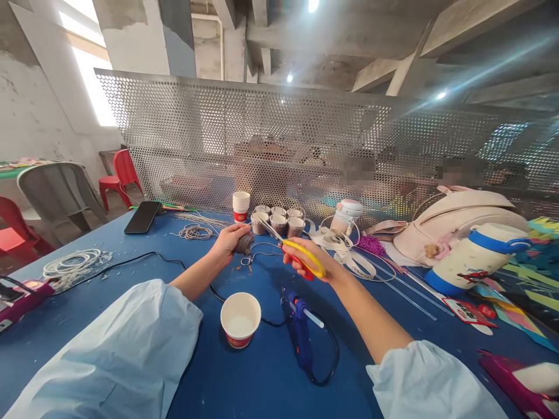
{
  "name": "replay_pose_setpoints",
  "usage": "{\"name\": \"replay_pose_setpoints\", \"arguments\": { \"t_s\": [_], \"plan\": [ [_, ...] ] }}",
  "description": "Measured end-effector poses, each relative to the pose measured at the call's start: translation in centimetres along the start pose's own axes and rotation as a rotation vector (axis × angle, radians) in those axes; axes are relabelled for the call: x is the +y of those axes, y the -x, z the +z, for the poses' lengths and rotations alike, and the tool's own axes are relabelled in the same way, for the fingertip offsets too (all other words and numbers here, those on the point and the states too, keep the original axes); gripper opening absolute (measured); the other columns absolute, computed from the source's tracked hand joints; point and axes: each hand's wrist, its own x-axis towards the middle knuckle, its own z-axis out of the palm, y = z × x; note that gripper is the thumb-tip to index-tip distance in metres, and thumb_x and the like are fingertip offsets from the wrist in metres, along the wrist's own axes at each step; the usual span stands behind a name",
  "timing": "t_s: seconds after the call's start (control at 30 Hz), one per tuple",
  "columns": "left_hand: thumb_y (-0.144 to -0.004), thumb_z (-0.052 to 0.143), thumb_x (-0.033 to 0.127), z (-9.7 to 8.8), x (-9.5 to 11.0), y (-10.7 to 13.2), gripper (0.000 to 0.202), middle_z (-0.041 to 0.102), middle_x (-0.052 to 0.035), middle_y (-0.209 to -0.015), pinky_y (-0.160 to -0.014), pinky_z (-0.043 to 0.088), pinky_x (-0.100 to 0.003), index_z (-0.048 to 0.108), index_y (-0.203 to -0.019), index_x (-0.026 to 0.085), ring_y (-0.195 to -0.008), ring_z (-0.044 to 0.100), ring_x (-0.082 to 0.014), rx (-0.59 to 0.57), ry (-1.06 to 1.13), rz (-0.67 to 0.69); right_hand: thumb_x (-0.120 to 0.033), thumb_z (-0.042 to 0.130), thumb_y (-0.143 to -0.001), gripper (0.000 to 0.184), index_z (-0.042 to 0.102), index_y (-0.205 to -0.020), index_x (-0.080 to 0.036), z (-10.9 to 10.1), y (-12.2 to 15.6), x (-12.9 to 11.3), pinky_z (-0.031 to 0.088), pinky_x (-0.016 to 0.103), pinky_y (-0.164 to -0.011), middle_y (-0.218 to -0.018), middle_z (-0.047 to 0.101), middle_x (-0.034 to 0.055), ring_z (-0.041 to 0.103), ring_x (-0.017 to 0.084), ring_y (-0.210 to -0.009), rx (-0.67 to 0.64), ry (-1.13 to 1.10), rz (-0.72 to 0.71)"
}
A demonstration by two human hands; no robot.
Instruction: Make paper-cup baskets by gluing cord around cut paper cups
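My left hand is closed on a small grey-brown bundle of twine; whether there is something inside the bundle I cannot tell. In my right hand are scissors with yellow and red handles. Their blades point up and to the left, towards several small brown-wrapped cups standing close together. A loose pale cord lies between my hands. Nearer to me an open paper cup with a red base stands upright. A blue glue gun lies to its right, with a clear stick at its back.
A stack of paper cups stands at the back by a perforated metal screen. On the left are a phone, coiled cord and a black cable. A white ribbon, a bottle and a pink bag crowd the right.
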Motion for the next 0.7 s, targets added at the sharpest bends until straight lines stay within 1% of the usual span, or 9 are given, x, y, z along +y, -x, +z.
{"name": "replay_pose_setpoints", "arguments": {
  "t_s": [0.1, 0.23, 0.33, 0.43, 0.53, 0.7],
  "plan": [
    [-0.047, 0.086, 0.041, 0.4, -0.4, 0.2, 0.041, 0.066, -0.0013, -0.062, -0.050, 0.047, -0.025, 0.070, -0.071, 0.013, -0.051, 0.057, -0.0115, 0.013, -0.005, 0.040, -0.055, 0.057, -0.086, 0.039, 0.058, -0.100, -0.019, -0.2, 0.5, -0.4, 0.034, 0.016, -0.038, -0.072, 0.061, -0.0002, 0.040, 0.004, -0.043, -0.117, -0.206, 0.072],
    [-0.048, 0.085, 0.043, 0.7, -0.9, 0.2, 0.040, 0.066, -0.0010, -0.062, -0.053, 0.046, -0.024, 0.072, -0.071, 0.014, -0.054, 0.056, -0.0115, 0.038, -0.024, 0.090, -0.056, 0.051, -0.091, 0.041, 0.060, -0.090, -0.016, -0.3, 0.7, -0.7, 0.031, 0.014, -0.035, -0.065, 0.059, 0.0000, 0.037, 0.003, -0.040, -0.210, -0.364, 0.182],
    [-0.050, 0.084, 0.044, 0.7, -1.3, 0.2, 0.039, 0.068, -0.0019, -0.064, -0.054, 0.045, -0.023, 0.074, -0.072, 0.014, -0.056, 0.056, -0.0119, 0.052, -0.046, 0.128, -0.056, 0.046, -0.094, 0.043, 0.060, -0.088, -0.015, -0.3, 0.6, -0.8, 0.030, 0.013, -0.034, -0.061, 0.059, -0.0004, 0.037, 0.003, -0.038, -0.235, -0.431, 0.238],
    [-0.052, 0.083, 0.045, 0.8, -1.5, 0.3, 0.038, 0.070, -0.0036, -0.067, -0.056, 0.045, -0.023, 0.075, -0.073, 0.014, -0.060, 0.058, -0.0131, 0.049, -0.074, 0.161, -0.058, 0.046, -0.094, 0.046, 0.060, -0.088, -0.015, -0.3, 0.4, -0.8, 0.031, 0.012, -0.034, -0.060, 0.059, -0.0007, 0.037, 0.003, -0.037, -0.244, -0.472, 0.269],
    [-0.054, 0.081, 0.046, 1.0, -1.6, 0.4, 0.039, 0.071, -0.0050, -0.070, -0.058, 0.045, -0.024, 0.076, -0.076, 0.014, -0.063, 0.059, -0.0146, 0.041, -0.105, 0.193, -0.060, 0.046, -0.093, 0.047, 0.060, -0.087, -0.015, -0.2, 0.3, -0.6, 0.031, 0.012, -0.034, -0.060, 0.060, -0.0001, 0.038, 0.003, -0.036, -0.248, -0.495, 0.285],
    [-0.058, 0.078, 0.045, 1.0, -1.7, 0.4, 0.036, 0.072, -0.0049, -0.072, -0.062, 0.046, -0.025, 0.077, -0.076, 0.014, -0.066, 0.059, -0.0158, 0.027, -0.183, 0.260, -0.060, 0.043, -0.094, 0.048, 0.060, -0.092, -0.015, -0.1, 0.2, -0.5, 0.032, 0.013, -0.034, -0.059, 0.060, 0.0003, 0.038, 0.004, -0.036, -0.253, -0.533, 0.279]
  ]
}}
